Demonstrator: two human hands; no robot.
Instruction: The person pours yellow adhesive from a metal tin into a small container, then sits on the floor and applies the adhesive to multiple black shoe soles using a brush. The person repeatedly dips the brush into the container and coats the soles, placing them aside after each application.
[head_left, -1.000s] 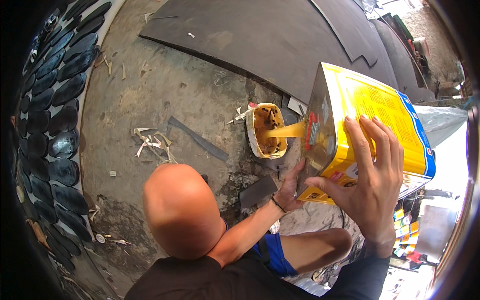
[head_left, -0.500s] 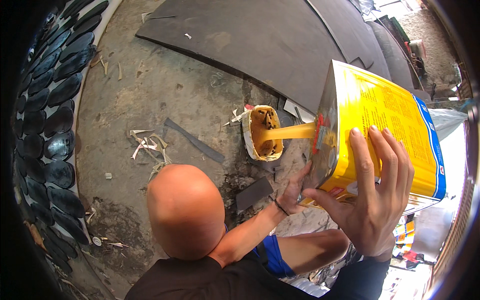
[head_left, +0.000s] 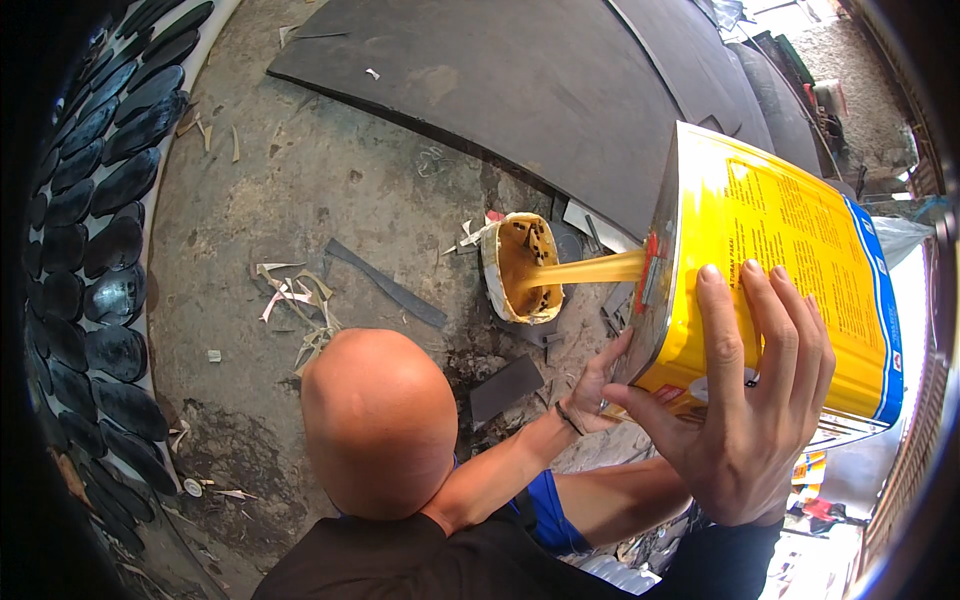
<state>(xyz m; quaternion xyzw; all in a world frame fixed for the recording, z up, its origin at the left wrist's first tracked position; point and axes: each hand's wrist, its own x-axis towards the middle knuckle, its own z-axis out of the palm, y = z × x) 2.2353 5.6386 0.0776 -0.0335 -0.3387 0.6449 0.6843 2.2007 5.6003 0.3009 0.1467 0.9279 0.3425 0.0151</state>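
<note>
A large yellow square tin can point(head_left: 790, 270) with a blue band lies tipped on its side, its top facing left. A thick amber liquid stream point(head_left: 590, 269) runs from its mouth into a small crusted tub point(head_left: 489, 275) on the ground. Beneath the can's top edge, my left hand point(head_left: 598, 385) supports it; some of its fingers are hidden by the can. My right hand point(head_left: 745, 400) grips the near side, its fingers laid over the yellow wall and thumb towards the top edge. Liquid and dark specks show inside the tub.
Dark flat sheets point(head_left: 500, 85) lie at the back. Rows of black oval pieces point(head_left: 115, 300) line a white board on the left. A dark strip point(head_left: 385, 283), pale scraps point(head_left: 295, 290) and a dark rectangular piece point(head_left: 506, 389) lie on the concrete. My bent knee point(head_left: 380, 420) is in front.
The can has shifted slightly right, with both hands still on it. The liquid stream looks longer and thinner, and the pouring continues.
</note>
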